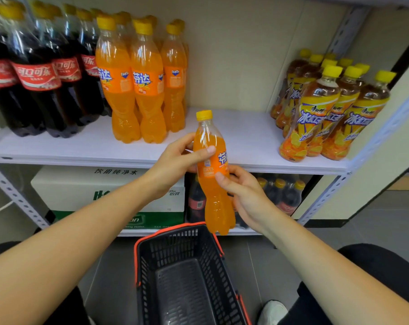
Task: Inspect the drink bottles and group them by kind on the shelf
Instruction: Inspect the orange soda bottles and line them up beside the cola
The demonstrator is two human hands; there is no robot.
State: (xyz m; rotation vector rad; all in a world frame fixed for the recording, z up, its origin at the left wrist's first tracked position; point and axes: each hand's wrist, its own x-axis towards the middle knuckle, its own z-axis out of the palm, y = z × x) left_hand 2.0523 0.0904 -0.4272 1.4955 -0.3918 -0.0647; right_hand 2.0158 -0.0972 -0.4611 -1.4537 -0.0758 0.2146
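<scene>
Now | L hand (175,166), R hand (246,195) grip Fanta btl (218,207) | shelf btls (149,104): FANTA

Metal shelf (245,137), white boards on grey perforated uprights (325,198); beige panel wall (234,55) behind; grey tile floor (374,228); black skirting (325,223) at right; even indoor light

Left hand (175,165) and right hand (245,195) were bare; thumbnails short and plain. Both forearms (81,231) ran uncovered to the frame edge. Trousers (381,273) were black, plain matte cloth, seen over both knees at the lower corners. One shoe (272,311) showed at bottom right: white, rounded toe, faint grey shading across the upper.
</scene>
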